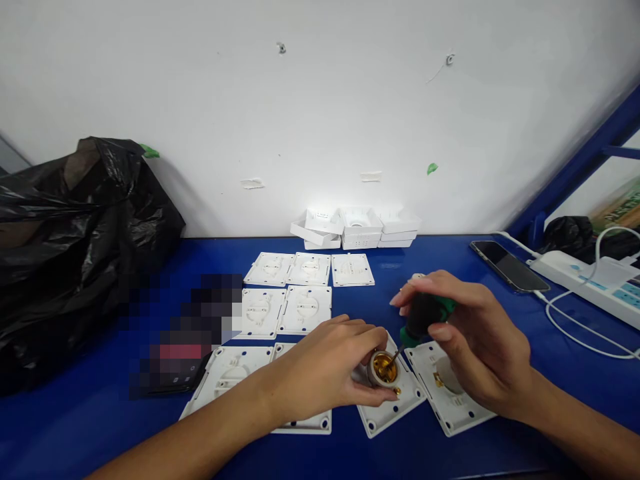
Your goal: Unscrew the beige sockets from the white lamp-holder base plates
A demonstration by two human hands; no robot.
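Note:
My left hand is closed round a small round socket with a brass-coloured inside, held over a white square plate. In my right hand is a screwdriver with a black and green handle, its shaft slanting down into the socket. A small brass piece shows by my left fingertips. Under my right hand lies another white plate with a brass part on it.
More white plates lie in rows at the middle and left. White boxes are stacked against the wall. A black bag stands left; a phone and power strip lie right.

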